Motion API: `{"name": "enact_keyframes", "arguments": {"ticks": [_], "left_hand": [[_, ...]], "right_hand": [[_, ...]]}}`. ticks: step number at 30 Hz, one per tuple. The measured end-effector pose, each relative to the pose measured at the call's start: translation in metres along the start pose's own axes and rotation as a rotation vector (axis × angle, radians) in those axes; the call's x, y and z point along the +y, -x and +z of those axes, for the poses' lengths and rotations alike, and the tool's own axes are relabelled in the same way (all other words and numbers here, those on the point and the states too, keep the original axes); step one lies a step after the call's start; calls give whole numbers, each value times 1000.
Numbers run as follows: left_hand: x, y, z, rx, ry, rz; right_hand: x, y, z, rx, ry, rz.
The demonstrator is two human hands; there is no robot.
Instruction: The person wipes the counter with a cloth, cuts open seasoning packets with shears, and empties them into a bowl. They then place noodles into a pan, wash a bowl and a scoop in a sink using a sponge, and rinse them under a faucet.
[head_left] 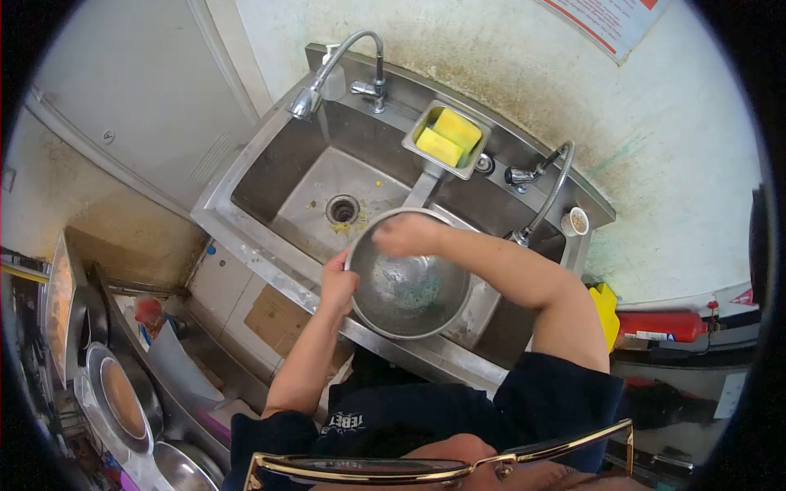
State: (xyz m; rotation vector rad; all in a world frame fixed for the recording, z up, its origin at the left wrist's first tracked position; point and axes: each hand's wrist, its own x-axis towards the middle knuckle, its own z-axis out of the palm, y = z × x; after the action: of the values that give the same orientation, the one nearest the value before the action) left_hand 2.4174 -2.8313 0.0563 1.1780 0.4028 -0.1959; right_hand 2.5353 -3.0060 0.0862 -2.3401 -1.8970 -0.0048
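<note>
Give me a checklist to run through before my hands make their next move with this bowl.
1. Left hand gripping the bowl at its rim: ok.
2. Right hand holding something: cannot tell; it is inside the bowl but blurred.
3. Inside of the bowl free of residue: not ok, a greenish, foamy-looking patch lies at the bottom.
4. Sponges to hand: ok, two yellow ones sit in the metal tray behind the bowl.
5. Drain area free of scraps: not ok, yellowish bits lie around it.
6. Left tap fully off: cannot tell.
</note>
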Motion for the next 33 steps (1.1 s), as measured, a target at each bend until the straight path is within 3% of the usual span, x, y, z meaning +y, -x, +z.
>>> {"name": "enact_keyframes", "arguments": {"ticks": [1,3,5,7,8,10,13,16,18,20,22,24,25,28,29,31,33], "left_hand": [[3,2,-3,8,1,0],[15,5,-6,102,149,153],[13,1,5,178,227,214],[2,-11,3,210,154,254],[11,-5,6,161,123,138],[5,-7,-1,139,103,139],[12,-2,4,183,112,177],[5,-6,1,264,239,198],[9,-8,0,331,310,160],[6,-10,-6,298,303,149],[1,-10,-7,268,294,146],[-4,-8,-4,305,324,309],[-3,-6,-6,304,318,313],[3,-4,-19,361,584,274],[2,-9,-18,361,586,283],[-8,-9,-12,395,439,339],[-17,-13,-24,382,410,309]], "right_hand": [[2,14,6,1,-4,-7],[-9,40,19,-210,146,445],[-51,33,18,-565,-122,590],[-90,15,41,-392,-409,587],[-87,-2,53,-393,-408,581],[-76,-29,72,68,-416,648],[-34,-22,59,18,-238,801],[-34,-6,58,-155,-59,860],[-65,0,35,-571,-265,836],[-90,-13,80,-348,-413,794],[-92,-61,74,4,-742,1024],[-68,-105,73,769,-1054,1191],[-72,-106,72,775,-1058,1188],[-102,-101,56,454,-1114,868],[-96,-104,56,455,-1111,859],[-88,-107,56,445,-1125,1076],[-87,-103,52,498,-1164,1061]]}}
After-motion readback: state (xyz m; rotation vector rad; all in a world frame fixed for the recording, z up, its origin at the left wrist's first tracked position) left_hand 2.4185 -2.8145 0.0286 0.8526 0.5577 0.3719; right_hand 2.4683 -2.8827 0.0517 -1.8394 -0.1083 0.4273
